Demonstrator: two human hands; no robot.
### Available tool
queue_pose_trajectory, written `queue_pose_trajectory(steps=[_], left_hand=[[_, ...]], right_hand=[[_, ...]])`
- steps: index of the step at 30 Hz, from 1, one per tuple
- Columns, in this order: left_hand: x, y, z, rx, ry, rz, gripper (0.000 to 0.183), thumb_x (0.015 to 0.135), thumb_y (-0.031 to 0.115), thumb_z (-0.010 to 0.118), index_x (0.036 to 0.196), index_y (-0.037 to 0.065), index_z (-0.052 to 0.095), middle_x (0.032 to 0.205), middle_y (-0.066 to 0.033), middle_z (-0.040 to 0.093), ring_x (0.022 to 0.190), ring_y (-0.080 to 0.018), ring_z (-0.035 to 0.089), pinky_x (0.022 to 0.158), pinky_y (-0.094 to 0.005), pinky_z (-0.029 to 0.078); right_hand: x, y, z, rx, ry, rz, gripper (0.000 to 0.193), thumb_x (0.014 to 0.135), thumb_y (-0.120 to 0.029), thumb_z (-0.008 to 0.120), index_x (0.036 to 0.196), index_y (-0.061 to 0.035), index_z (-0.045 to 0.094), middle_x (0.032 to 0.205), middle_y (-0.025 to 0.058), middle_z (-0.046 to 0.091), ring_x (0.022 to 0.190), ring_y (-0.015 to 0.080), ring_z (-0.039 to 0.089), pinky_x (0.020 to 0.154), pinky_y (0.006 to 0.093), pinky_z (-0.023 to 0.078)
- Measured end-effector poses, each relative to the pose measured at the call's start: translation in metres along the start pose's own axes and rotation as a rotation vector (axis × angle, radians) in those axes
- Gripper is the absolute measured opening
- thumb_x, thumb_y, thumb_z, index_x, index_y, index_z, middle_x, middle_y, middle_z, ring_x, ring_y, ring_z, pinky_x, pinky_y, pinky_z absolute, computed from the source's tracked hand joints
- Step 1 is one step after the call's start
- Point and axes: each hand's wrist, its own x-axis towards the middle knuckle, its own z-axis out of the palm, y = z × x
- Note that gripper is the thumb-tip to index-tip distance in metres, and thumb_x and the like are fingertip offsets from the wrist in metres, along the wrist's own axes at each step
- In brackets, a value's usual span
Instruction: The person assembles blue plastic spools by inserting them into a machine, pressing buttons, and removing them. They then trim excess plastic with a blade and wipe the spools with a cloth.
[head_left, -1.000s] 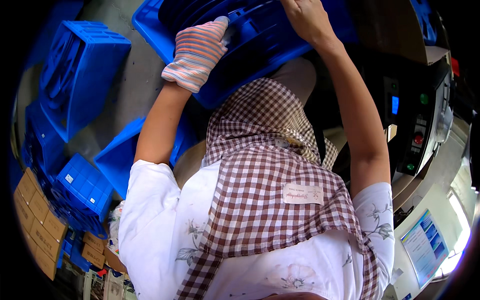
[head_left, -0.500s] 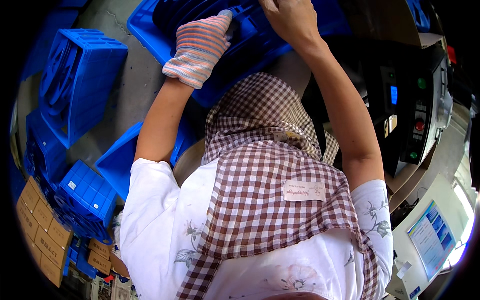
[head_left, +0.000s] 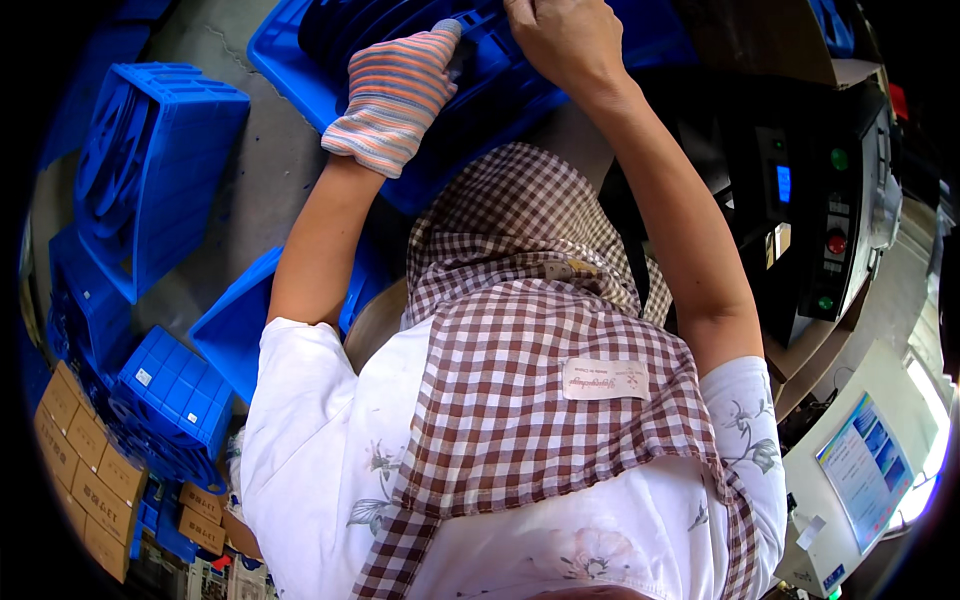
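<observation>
My left hand (head_left: 395, 95), in an orange-and-grey striped glove, is closed at the edge of a blue plastic reel (head_left: 490, 60), its thumb pointing up and its other fingers mostly hidden. My right hand (head_left: 575, 40) is bare and sits higher, to the right, at the top edge of the view. Its fingers are curled, and the picture's edge cuts off their tips, so what they grip cannot be made out. Beneath both hands is a blue crate (head_left: 285, 75) with several dark blue discs standing in a row inside it.
Another blue crate (head_left: 190, 160) with reels stands on the floor at the left. Below it are more blue bins (head_left: 175, 375) and stacked cardboard boxes (head_left: 85, 465). A black machine (head_left: 850, 215) with buttons and a small lit screen is at the right, above a white panel with a printed sheet (head_left: 865, 470).
My right hand has shifted slightly left and down. My left hand stays almost in the same place, and the whole view has moved very little.
</observation>
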Motion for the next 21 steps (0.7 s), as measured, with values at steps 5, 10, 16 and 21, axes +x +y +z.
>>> queue_pose_trajectory(steps=[5,10,16,21], left_hand=[[-0.009,-0.01,0.011,-0.027,0.242,0.102,0.049,0.078,0.028,0.073,0.12,0.008,0.057,0.106,-0.0141,0.065,0.097,-0.0293,0.064,0.088,-0.037,0.051],[-0.009,-0.003,-0.008,-0.025,0.188,0.051,0.054,0.074,0.023,0.076,0.122,0.008,0.056,0.104,-0.0154,0.066,0.096,-0.0315,0.064,0.086,-0.0371,0.052],[0.002,-0.005,0.005,-0.007,0.135,0.066,0.055,0.072,0.019,0.077,0.122,0.008,0.057,0.104,-0.0157,0.066,0.095,-0.032,0.064,0.084,-0.037,0.053],[0.002,-0.009,0.004,-0.003,0.153,0.083,0.053,0.072,0.017,0.076,0.12,0.008,0.058,0.097,-0.0153,0.068,0.09,-0.032,0.066,0.079,-0.0379,0.054]], right_hand=[[-0.002,-0.009,-0.01,-0.061,0.057,-0.08,0.023,0.093,-0.027,0.049,0.091,-0.0046,0.048,0.066,0.0193,0.062,0.062,0.0381,0.063,0.056,0.0478,0.05],[-0.007,-0.02,-0.019,-0.059,0.16,-0.194,0.021,0.093,-0.026,0.049,0.088,-0.0056,0.046,0.062,0.0163,0.061,0.056,0.0349,0.062,0.05,0.0448,0.049],[-0.009,-0.011,0.01,-0.063,0.04,-0.164,0.02,0.092,-0.025,0.05,0.086,-0.0058,0.047,0.061,0.0149,0.061,0.053,0.0326,0.062,0.047,0.0438,0.048],[-0.012,-0.011,0.008,0.134,-0.007,-0.076,0.021,0.093,-0.025,0.05,0.09,-0.0037,0.05,0.07,0.0189,0.063,0.065,0.0369,0.063,0.058,0.0453,0.05]])
